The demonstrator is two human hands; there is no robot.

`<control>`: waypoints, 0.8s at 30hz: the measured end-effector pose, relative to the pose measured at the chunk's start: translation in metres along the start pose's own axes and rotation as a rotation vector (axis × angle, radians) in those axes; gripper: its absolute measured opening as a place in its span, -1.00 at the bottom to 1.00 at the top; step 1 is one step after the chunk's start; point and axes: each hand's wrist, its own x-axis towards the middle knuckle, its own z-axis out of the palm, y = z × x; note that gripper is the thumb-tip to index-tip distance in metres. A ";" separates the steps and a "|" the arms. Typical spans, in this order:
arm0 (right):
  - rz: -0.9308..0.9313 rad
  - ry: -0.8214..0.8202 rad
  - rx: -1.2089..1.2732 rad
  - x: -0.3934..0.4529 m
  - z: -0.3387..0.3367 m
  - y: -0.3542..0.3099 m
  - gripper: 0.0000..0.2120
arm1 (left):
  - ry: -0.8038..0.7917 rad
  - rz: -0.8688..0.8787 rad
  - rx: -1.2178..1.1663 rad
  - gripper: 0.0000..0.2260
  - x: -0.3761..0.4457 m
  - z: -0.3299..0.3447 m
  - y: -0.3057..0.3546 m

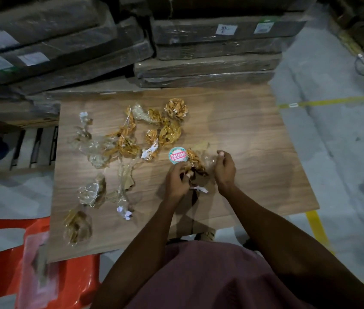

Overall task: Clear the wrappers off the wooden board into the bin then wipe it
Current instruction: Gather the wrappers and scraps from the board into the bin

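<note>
A wooden board [254, 134] lies in front of me with several crumpled clear and orange wrappers [129, 139] spread over its left and middle. My left hand [177, 180] and my right hand [224, 169] both pinch one clear wrapper with orange scraps [195, 161] just above the board. A round red and teal "Patelse" sticker [178, 155] sits on that wrapper beside my left hand. More wrappers [91, 192] lie near the board's left front.
A red plastic container [74, 284] with a clear bag [36, 264] on it stands at the lower left, beside the board. Stacked wrapped cartons [210, 52] line the far side. Grey floor with yellow tape [317, 228] runs along the right.
</note>
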 end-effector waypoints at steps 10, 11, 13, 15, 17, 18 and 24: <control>0.178 -0.205 0.293 0.031 -0.023 0.017 -0.68 | 0.292 -0.106 -0.078 -0.47 0.022 0.032 -0.001; 0.240 -0.226 0.374 0.035 -0.026 0.020 -0.66 | 0.317 -0.132 -0.132 -0.51 0.025 0.036 0.000; 0.400 -0.248 0.559 0.039 -0.033 0.020 -0.63 | 0.344 -0.210 -0.209 -0.59 0.019 0.037 0.023; 0.503 -0.234 0.669 0.040 -0.039 0.019 -0.60 | 0.381 -0.223 -0.194 -0.69 0.014 0.039 0.037; 0.540 -0.206 0.737 0.039 -0.042 0.021 -0.66 | 0.439 -0.179 -0.183 -0.84 0.012 0.040 0.038; 0.553 -0.191 0.784 0.038 -0.044 0.022 -0.72 | 0.461 -0.148 -0.157 -0.89 0.011 0.041 0.039; 0.441 -0.179 0.715 0.020 -0.043 0.028 -0.86 | 0.381 -0.223 0.131 -0.92 0.022 0.041 0.057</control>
